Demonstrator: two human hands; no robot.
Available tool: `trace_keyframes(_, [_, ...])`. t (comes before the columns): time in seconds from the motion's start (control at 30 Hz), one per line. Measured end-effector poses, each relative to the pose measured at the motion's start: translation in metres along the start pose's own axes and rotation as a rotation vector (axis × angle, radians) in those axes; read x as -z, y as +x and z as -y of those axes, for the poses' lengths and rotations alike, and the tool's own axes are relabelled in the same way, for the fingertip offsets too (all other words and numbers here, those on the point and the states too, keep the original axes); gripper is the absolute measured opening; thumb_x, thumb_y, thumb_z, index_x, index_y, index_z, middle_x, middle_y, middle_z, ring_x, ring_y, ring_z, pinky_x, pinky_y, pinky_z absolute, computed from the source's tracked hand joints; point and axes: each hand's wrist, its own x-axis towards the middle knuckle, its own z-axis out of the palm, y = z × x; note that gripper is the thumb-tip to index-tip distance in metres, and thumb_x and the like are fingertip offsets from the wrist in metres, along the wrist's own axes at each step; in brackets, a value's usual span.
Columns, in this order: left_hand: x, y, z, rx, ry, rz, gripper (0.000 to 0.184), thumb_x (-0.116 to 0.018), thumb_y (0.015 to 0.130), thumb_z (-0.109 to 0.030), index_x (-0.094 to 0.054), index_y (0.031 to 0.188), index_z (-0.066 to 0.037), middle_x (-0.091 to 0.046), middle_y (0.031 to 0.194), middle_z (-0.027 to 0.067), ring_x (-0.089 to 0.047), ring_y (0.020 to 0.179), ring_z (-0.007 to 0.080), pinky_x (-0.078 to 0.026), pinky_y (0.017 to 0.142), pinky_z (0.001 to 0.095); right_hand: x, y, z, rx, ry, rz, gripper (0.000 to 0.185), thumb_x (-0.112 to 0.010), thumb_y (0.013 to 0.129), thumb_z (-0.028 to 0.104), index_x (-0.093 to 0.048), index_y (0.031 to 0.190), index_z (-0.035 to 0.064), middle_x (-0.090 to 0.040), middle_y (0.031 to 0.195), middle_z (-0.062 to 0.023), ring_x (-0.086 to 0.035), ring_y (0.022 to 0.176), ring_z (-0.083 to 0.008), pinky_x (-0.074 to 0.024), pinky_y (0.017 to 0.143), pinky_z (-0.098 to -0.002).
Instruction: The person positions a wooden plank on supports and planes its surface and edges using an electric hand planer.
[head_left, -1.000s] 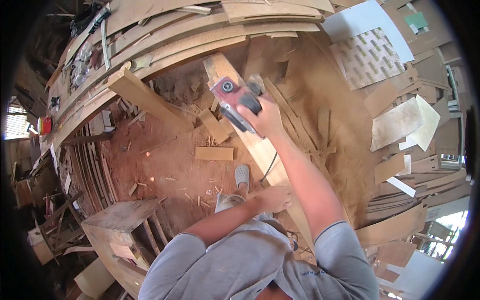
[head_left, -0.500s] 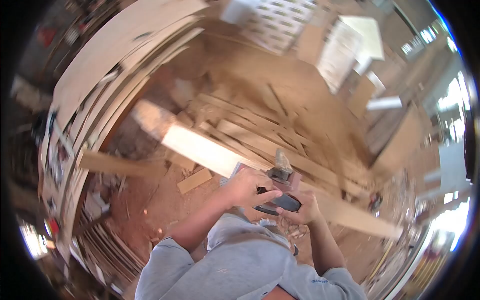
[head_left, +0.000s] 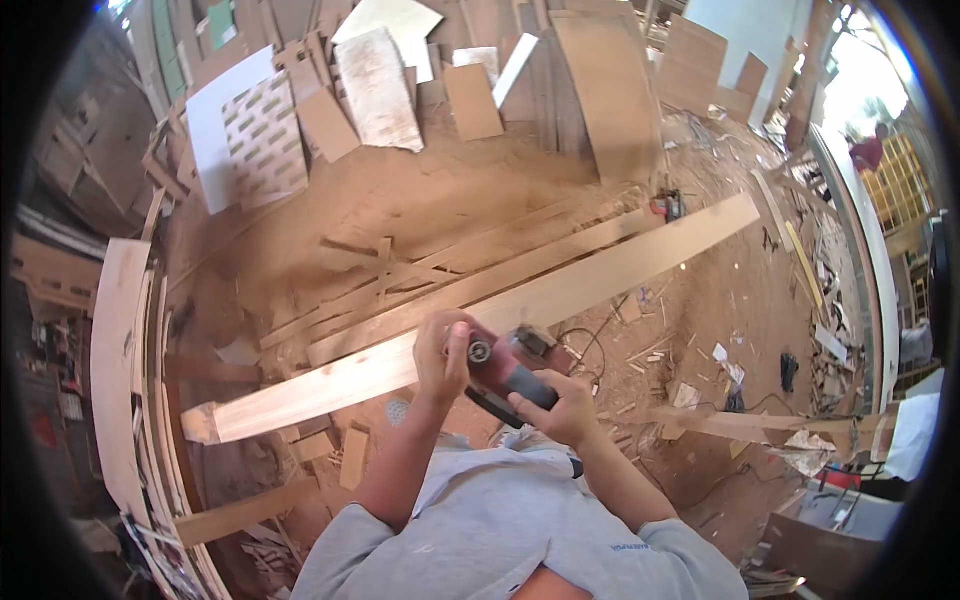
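Both hands hold a red and black electric planer (head_left: 493,370) in front of my body, tilted over the near edge of a long pale plank (head_left: 620,265). My left hand (head_left: 440,355) is closed around its front end, beside a round knob. My right hand (head_left: 566,408) wraps the black rear handle. The plank runs slantwise from lower left to upper right, and its left end rests on a small wooden block (head_left: 201,424). Whether the planer's base touches the plank is hidden by my hands and the tool.
Narrower boards (head_left: 450,293) lie behind the plank amid sawdust. Stacked sheets (head_left: 120,370) stand at the left. Panels (head_left: 378,90) lean at the back. Wood scraps and a dark cable (head_left: 600,345) litter the floor at right. A small red and black tool (head_left: 667,205) sits near the plank's far end.
My view has swung to the right, so the plank now slants up to the right. The planer is tilted differently, its front knob showing, and both hands still grip it.
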Motion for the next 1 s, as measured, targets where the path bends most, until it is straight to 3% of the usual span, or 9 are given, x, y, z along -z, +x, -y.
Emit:
trace_keyframes(0.03, [-0.006,-0.008,0.018,0.072,0.100,0.120,0.032,-0.062,0.113,-0.028,-0.069,0.127,0.000,-0.073,0.125,0.0241,-0.069,0.115,0.0426,-0.054,0.101,0.0496,0.022,-0.003,-0.014,-0.004,-0.080,-0.056,0.043,-0.091,0.089,0.039,-0.083,0.112,0.0035,-0.080,0.084,-0.0152,-0.079,0.073,-0.0230,-0.0623,0.072,-0.0373])
trace_keyframes(0.13, [-0.048,-0.030,0.085,-0.096,0.494,0.327,0.047,-0.063,0.112,-0.029,-0.059,0.148,0.001,-0.061,0.152,0.0291,-0.057,0.145,0.0432,-0.044,0.122,0.0528,0.071,-0.014,-0.047,-0.137,0.013,-0.270,0.043,-0.092,0.089,0.037,-0.083,0.113,0.0023,-0.080,0.084,-0.0147,-0.078,0.074,-0.0202,-0.0615,0.072,-0.0362])
trace_keyframes(0.17, [-0.056,-0.048,0.124,-0.014,0.603,0.550,0.073,-0.062,0.111,-0.038,-0.041,0.166,0.004,-0.035,0.176,0.0304,-0.028,0.168,0.0413,-0.021,0.138,0.0540,0.088,-0.014,-0.059,-0.138,0.006,-0.315,0.040,-0.091,0.091,0.033,-0.082,0.112,0.0000,-0.079,0.083,-0.0118,-0.075,0.071,-0.0189,-0.0605,0.070,-0.0356])
trace_keyframes(0.3, [-0.099,-0.068,0.146,-0.080,0.930,0.820,0.101,-0.052,0.109,-0.063,-0.024,0.172,0.010,-0.016,0.183,0.0305,-0.008,0.173,0.0425,-0.004,0.140,0.0558,0.142,-0.013,-0.079,-0.199,0.049,-0.466,0.035,-0.089,0.094,0.027,-0.081,0.109,-0.0033,-0.076,0.085,-0.0058,-0.069,0.075,-0.0136,-0.0576,0.070,-0.0338])
trace_keyframes(0.43, [-0.148,-0.040,0.154,-0.232,0.802,0.908,0.102,-0.050,0.109,-0.067,-0.025,0.173,0.008,-0.019,0.183,0.0283,-0.010,0.173,0.0407,-0.005,0.140,0.0558,0.172,-0.011,-0.116,-0.381,0.145,-0.596,0.035,-0.089,0.094,0.027,-0.080,0.108,-0.0041,-0.076,0.086,-0.0056,-0.066,0.077,-0.0119,-0.0551,0.071,-0.0326])
trace_keyframes(0.53, [-0.208,-0.008,0.157,-0.311,0.743,0.953,0.103,-0.048,0.108,-0.070,-0.026,0.173,0.007,-0.021,0.183,0.0261,-0.012,0.173,0.0388,-0.005,0.140,0.0556,0.182,0.004,-0.120,-0.370,0.134,-0.700,0.026,-0.088,0.097,0.022,-0.076,0.099,-0.0002,-0.062,0.068,0.0030,-0.054,0.052,-0.0052,-0.0419,0.047,-0.0255])
trace_keyframes(0.67, [-0.271,0.017,0.157,-0.381,0.727,0.993,0.102,-0.045,0.108,-0.071,-0.026,0.174,0.006,-0.023,0.183,0.0242,-0.014,0.173,0.0372,-0.006,0.140,0.0549,0.204,0.023,-0.094,-0.513,0.153,-0.738,0.035,-0.088,0.095,0.028,-0.080,0.103,-0.0047,-0.067,0.074,0.0006,-0.059,0.061,-0.0085,-0.0477,0.056,-0.0299])
trace_keyframes(0.77, [-0.292,0.026,0.153,-0.422,0.735,1.010,0.100,-0.045,0.109,-0.069,-0.028,0.173,0.005,-0.025,0.183,0.0240,-0.016,0.173,0.0368,-0.007,0.140,0.0553,0.214,0.037,-0.099,-0.469,0.064,-0.782,0.034,-0.088,0.095,0.028,-0.079,0.102,-0.0045,-0.064,0.069,0.0015,-0.056,0.054,-0.0077,-0.0442,0.051,-0.0293])
trace_keyframes(1.0, [-0.300,0.023,0.148,-0.329,0.730,0.995,0.097,-0.048,0.109,-0.065,-0.028,0.174,0.004,-0.024,0.183,0.0237,-0.014,0.173,0.0372,-0.005,0.139,0.0595,0.259,0.069,-0.118,-0.418,0.048,-0.844,0.034,-0.089,0.094,0.028,-0.080,0.101,-0.0040,-0.064,0.069,0.0012,-0.057,0.056,-0.0075,-0.0447,0.052,-0.0291])
